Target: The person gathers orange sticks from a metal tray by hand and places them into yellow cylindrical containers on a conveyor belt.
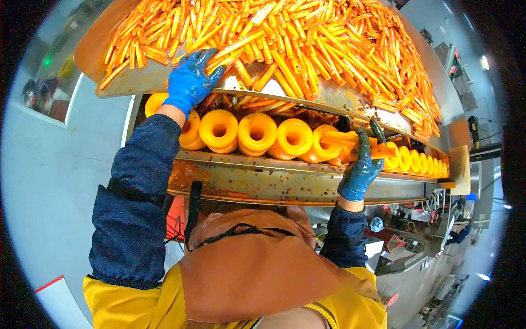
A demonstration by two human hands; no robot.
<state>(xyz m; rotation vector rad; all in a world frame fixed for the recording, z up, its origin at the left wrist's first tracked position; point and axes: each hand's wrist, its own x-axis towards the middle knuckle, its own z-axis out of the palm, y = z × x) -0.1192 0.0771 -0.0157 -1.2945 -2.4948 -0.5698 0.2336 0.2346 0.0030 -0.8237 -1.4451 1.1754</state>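
Note:
My left hand [192, 79], in a blue glove, rests at the left front of a heap of long orange sticks [307, 41]. Its fingers and thumb are apart, touching the nearest sticks. My right hand [361, 167], in a wet, darker-looking blue glove, closes its thumb and fingers around a few orange sticks [342, 139]. These lie sideways just above a row of orange ring-shaped cups [257, 134] with round holes. Whether their ends sit inside a cup cannot be made out.
A metal tray [131, 82] bears the heap. Below the cups runs a stained metal channel [307, 183] with dark specks. A brown apron [263, 274] covers my front. Equipment [405, 236] stands on the floor at the right.

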